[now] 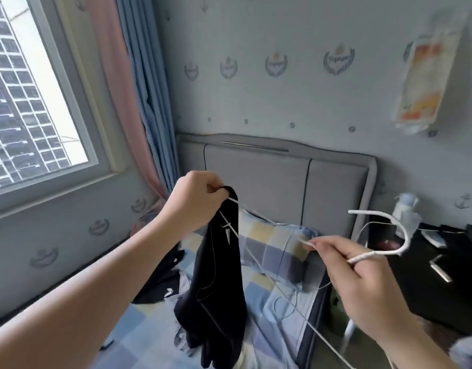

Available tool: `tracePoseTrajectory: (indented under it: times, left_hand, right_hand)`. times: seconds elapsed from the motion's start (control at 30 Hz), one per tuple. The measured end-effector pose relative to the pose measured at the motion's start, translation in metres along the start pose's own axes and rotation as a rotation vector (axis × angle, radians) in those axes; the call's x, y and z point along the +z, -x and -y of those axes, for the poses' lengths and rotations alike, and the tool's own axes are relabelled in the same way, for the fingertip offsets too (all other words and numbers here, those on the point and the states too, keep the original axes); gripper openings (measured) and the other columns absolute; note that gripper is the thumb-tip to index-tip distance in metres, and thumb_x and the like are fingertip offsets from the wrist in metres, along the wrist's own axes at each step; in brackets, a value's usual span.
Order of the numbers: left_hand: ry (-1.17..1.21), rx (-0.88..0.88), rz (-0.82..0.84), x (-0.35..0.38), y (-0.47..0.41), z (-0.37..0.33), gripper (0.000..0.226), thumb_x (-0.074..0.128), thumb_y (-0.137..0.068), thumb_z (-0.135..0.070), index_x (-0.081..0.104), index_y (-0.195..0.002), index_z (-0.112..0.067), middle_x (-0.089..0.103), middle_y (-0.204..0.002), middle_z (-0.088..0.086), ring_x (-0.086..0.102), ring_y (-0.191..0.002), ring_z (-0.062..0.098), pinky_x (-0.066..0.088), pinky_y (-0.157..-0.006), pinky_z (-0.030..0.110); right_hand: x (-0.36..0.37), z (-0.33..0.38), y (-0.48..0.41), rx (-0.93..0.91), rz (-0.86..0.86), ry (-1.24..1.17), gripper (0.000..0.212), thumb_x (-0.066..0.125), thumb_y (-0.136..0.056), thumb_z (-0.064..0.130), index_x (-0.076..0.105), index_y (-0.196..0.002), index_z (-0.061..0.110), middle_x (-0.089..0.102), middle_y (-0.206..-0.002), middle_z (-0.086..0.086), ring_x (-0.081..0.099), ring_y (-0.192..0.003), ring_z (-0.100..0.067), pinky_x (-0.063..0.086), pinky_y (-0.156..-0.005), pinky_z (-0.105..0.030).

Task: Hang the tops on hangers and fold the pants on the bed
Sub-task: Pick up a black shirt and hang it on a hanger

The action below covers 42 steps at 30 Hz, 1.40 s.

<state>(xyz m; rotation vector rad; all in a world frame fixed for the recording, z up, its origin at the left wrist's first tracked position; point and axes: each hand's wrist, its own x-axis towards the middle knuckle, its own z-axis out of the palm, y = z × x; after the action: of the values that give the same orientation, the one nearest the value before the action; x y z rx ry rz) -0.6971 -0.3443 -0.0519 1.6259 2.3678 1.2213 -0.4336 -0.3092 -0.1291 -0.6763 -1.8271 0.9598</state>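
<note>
Above the bed [149, 328], the left hand [196, 198] pinches the upper edge of a black top [216, 275] between thumb and curled fingers, together with one end of a white hanger [384, 253], so the top hangs down over the checked sheet. The right hand [362, 288], over the bed's right edge, has its fingers curled round the hanger just below the hook, thumb and forefinger pinching a wire. More dark clothes [163, 278] lie on the bed's left side, and a black nightstand [429, 283] stands right of the bed.
</note>
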Motion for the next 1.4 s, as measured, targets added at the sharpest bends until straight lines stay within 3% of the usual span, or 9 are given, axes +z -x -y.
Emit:
tracePoseTrajectory:
  times: [0.2, 0.3, 0.4, 0.6, 0.73, 0.87, 1.07, 1.27, 1.4]
  left_hand:
    - [0.069, 0.019, 0.155, 0.039, 0.054, 0.029, 0.014, 0.069, -0.085, -0.020, 0.070, -0.071, -0.024, 0.064, -0.060, -0.011, 0.056, -0.059, 0.006, 0.041, -0.056, 0.014]
    - [0.149, 0.020, 0.255, 0.057, 0.073, 0.021, 0.013, 0.073, -0.084, -0.024, 0.071, -0.071, -0.024, 0.067, -0.065, -0.006, 0.059, -0.061, 0.011, 0.045, -0.057, 0.020]
    - [0.145, 0.044, 0.389, 0.068, 0.085, 0.019, 0.012, 0.074, -0.085, -0.032, 0.074, -0.073, -0.028, 0.070, -0.070, -0.007, 0.062, -0.066, 0.010, 0.048, -0.060, 0.024]
    - [-0.227, 0.512, 0.429, 0.076, 0.097, 0.033, 0.040, 0.037, -0.089, -0.062, 0.072, -0.102, -0.047, 0.050, -0.096, -0.022, 0.040, -0.099, 0.010, 0.031, -0.088, 0.030]
    - [-0.245, 0.673, 0.420, 0.072, 0.096, 0.049, 0.039, 0.036, -0.096, -0.048, 0.071, -0.104, -0.031, 0.063, -0.093, -0.016, 0.059, -0.086, 0.015, 0.051, -0.069, 0.034]
    - [-0.203, 0.653, 0.384, 0.064, 0.099, 0.063, 0.041, 0.036, -0.097, -0.048, 0.072, -0.104, -0.029, 0.068, -0.090, -0.020, 0.065, -0.073, 0.012, 0.055, -0.053, 0.037]
    - [-0.150, 0.554, 0.394, 0.060, 0.109, 0.077, 0.045, 0.035, -0.096, -0.051, 0.073, -0.107, -0.029, 0.070, -0.097, -0.020, 0.066, -0.085, 0.013, 0.056, -0.066, 0.034]
    - [-0.006, 0.460, 0.458, 0.080, 0.134, 0.068, 0.033, 0.045, -0.097, -0.041, 0.073, -0.107, -0.027, 0.072, -0.095, -0.015, 0.065, -0.083, 0.010, 0.055, -0.070, 0.038]
    - [0.025, 0.359, 0.430, 0.084, 0.141, 0.077, 0.030, 0.048, -0.097, -0.041, 0.074, -0.101, -0.026, 0.071, -0.087, -0.010, 0.063, -0.079, 0.011, 0.054, -0.068, 0.041]
  right_hand:
    - [0.033, -0.028, 0.014, 0.070, 0.212, 0.148, 0.023, 0.051, -0.099, 0.035, 0.073, -0.092, 0.032, 0.052, -0.055, -0.014, 0.041, -0.049, -0.029, 0.036, -0.050, -0.035]
    - [0.052, -0.041, 0.016, 0.138, 0.268, 0.084, 0.025, 0.051, -0.103, 0.017, 0.074, -0.095, 0.015, 0.049, -0.048, 0.004, 0.041, -0.044, -0.004, 0.028, -0.049, -0.016]
    - [0.057, -0.056, 0.025, 0.201, 0.203, -0.009, 0.025, 0.053, -0.103, 0.013, 0.074, -0.092, 0.005, 0.039, -0.046, 0.012, 0.036, -0.043, -0.004, 0.027, -0.049, -0.016]
    - [0.037, -0.063, 0.050, 0.235, 0.100, -0.205, 0.024, 0.054, -0.096, 0.027, 0.076, -0.088, 0.020, 0.023, -0.047, -0.021, 0.018, -0.044, -0.036, 0.015, -0.044, -0.038]
    - [0.022, -0.065, 0.057, 0.232, 0.116, -0.202, 0.023, 0.056, -0.094, 0.027, 0.076, -0.085, 0.019, 0.027, -0.046, -0.016, 0.021, -0.044, -0.032, 0.016, -0.043, -0.038]
    - [0.005, -0.075, 0.063, 0.309, 0.125, -0.215, 0.021, 0.066, -0.094, 0.031, 0.072, -0.084, 0.014, 0.047, -0.052, -0.003, 0.031, -0.045, -0.017, 0.026, -0.043, -0.022]
    - [0.006, -0.092, 0.088, 0.321, 0.078, -0.053, 0.021, 0.057, -0.092, 0.034, 0.075, -0.083, 0.026, 0.054, -0.057, -0.006, 0.044, -0.056, -0.024, 0.037, -0.056, -0.032]
    - [0.045, -0.082, 0.090, 0.292, 0.210, -0.012, 0.019, 0.059, -0.095, 0.030, 0.075, -0.087, 0.026, 0.052, -0.058, 0.004, 0.044, -0.055, -0.019, 0.038, -0.056, -0.023]
    - [0.052, -0.086, 0.091, 0.295, 0.180, 0.062, 0.013, 0.062, -0.096, 0.028, 0.076, -0.097, 0.030, 0.068, -0.079, 0.008, 0.063, -0.073, -0.026, 0.051, -0.071, -0.037]
